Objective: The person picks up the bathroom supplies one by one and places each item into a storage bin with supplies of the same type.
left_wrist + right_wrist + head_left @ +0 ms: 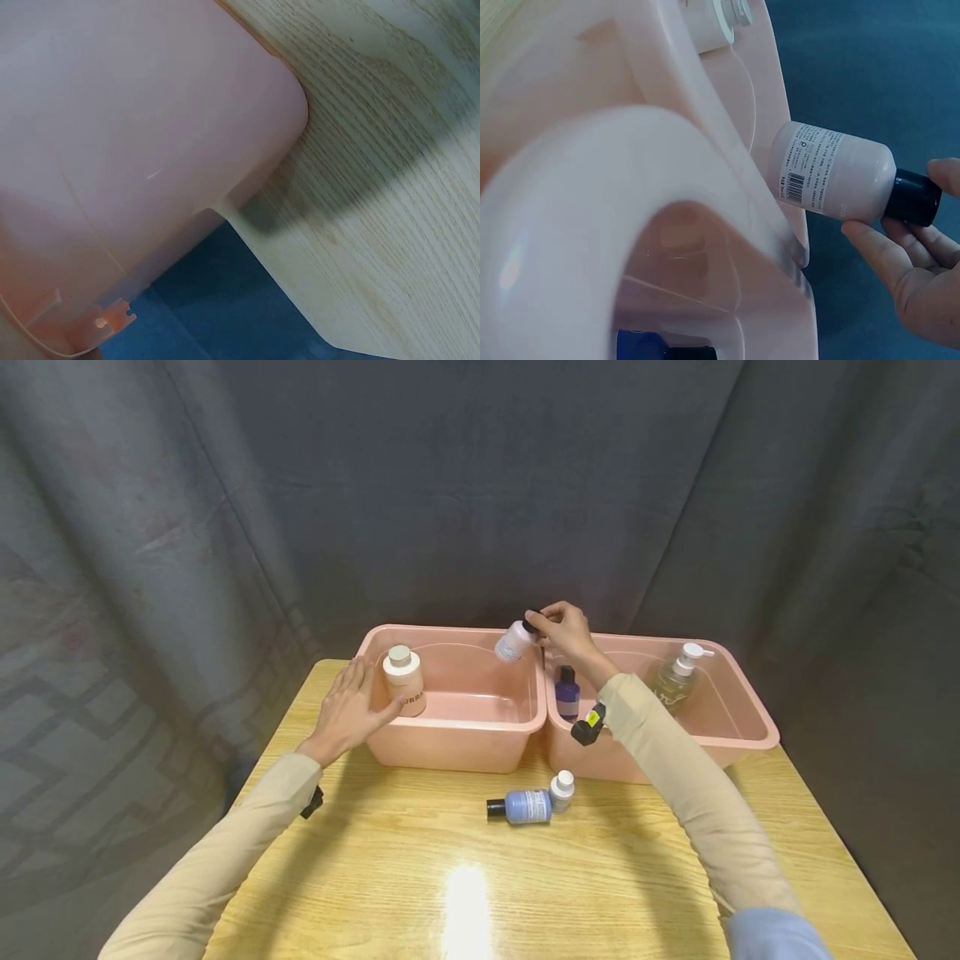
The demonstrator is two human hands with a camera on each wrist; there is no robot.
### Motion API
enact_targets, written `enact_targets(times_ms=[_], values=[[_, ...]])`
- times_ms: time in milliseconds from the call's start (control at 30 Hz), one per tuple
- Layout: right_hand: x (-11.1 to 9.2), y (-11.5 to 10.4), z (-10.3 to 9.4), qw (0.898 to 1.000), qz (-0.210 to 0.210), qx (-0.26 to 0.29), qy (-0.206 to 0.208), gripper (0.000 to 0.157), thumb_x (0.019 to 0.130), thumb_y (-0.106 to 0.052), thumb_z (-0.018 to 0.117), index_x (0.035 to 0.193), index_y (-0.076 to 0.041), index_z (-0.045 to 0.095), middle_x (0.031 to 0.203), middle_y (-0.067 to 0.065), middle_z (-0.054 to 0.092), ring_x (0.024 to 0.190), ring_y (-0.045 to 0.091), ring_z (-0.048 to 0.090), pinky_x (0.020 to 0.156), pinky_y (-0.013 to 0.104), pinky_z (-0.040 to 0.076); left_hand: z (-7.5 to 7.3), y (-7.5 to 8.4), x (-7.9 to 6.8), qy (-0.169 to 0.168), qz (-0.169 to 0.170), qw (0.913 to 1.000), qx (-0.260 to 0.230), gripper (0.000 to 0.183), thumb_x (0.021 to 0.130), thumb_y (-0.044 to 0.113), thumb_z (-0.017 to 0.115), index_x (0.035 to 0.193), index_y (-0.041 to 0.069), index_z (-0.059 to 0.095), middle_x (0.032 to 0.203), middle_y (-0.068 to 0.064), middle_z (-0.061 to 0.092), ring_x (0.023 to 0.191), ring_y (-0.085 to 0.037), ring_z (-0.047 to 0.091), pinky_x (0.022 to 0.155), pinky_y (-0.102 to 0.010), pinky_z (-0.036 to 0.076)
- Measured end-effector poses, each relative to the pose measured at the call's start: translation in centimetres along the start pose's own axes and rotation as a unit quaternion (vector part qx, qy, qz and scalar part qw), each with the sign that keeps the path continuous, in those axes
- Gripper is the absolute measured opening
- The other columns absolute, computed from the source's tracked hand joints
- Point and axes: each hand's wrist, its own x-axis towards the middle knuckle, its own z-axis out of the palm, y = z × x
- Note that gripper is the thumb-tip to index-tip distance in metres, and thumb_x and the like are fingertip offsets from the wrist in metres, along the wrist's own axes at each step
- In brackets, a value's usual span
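Observation:
My right hand point(567, 631) pinches the black cap of a small pale pink bottle point(513, 642), which is tilted over the right end of the left pink bin point(480, 724). In the right wrist view, the bottle's printed label and barcode point(796, 184) face the camera. With straight fingers, my left hand point(348, 710) rests at the left rim of that bin, its thumb near a white lidded bottle point(403, 681) standing inside. Only the bin's outer wall point(150, 112) fills much of the left wrist view.
The right pink bin point(738, 693) holds a dark blue bottle point(567, 695) and a pump bottle point(672, 678). On the wooden table point(375, 860), a blue bottle point(527, 807) lies on its side next to a small white-capped bottle point(562, 790). A grey curtain point(465, 485) hangs behind.

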Motion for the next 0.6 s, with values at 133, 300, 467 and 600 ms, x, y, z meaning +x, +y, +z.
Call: enact_targets(times_ms=[133, 300, 467, 600], values=[[0.18, 0.25, -0.01, 1.0, 0.013, -0.006, 0.003, 0.052, 0.096, -0.03, 0.067, 0.128, 0.007, 0.05, 0.113, 0.016, 0.056, 0.092, 0.026, 0.069, 0.09, 0.04, 0.055, 0.05, -0.02, -0.02, -0.002, 0.0, 1.0, 0.001, 0.102, 0.092, 0.069, 0.044, 0.154, -0.007, 0.015, 0.161, -0.027, 0.008, 0.15, -0.036, 0.004, 0.121, -0.047, 0.005], [0.18, 0.26, 0.15, 1.0, 0.022, 0.002, -0.005, 0.054, 0.094, -0.032, 0.068, 0.128, 0.006, 0.05, 0.114, 0.015, 0.056, 0.096, 0.029, 0.069, 0.091, 0.045, 0.054, 0.07, -0.06, -0.04, -0.002, -0.002, 1.0, 0.003, 0.103, 0.091, 0.07, 0.043, 0.154, -0.007, 0.015, 0.161, -0.027, 0.008, 0.15, -0.036, 0.004, 0.121, -0.047, 0.005], [0.2, 0.27, 0.18, 0.999, 0.037, 0.009, -0.017, 0.054, 0.095, -0.034, 0.067, 0.129, 0.003, 0.048, 0.119, 0.017, 0.055, 0.105, 0.036, 0.066, 0.091, 0.051, 0.052, 0.06, 0.03, 0.01, 0.001, -0.002, 1.0, -0.002, 0.103, 0.091, 0.069, 0.045, 0.154, -0.006, 0.015, 0.161, -0.027, 0.008, 0.149, -0.037, 0.004, 0.121, -0.048, 0.005], [0.3, 0.52, 0.08, 0.999, 0.047, 0.007, -0.022, 0.056, 0.095, -0.034, 0.067, 0.13, 0.004, 0.046, 0.123, 0.021, 0.054, 0.108, 0.037, 0.065, 0.092, 0.052, 0.052, 0.09, 0.06, 0.02, 0.003, -0.001, 1.0, -0.001, 0.103, 0.091, 0.07, 0.044, 0.155, -0.006, 0.015, 0.161, -0.027, 0.008, 0.149, -0.037, 0.005, 0.121, -0.048, 0.005]])
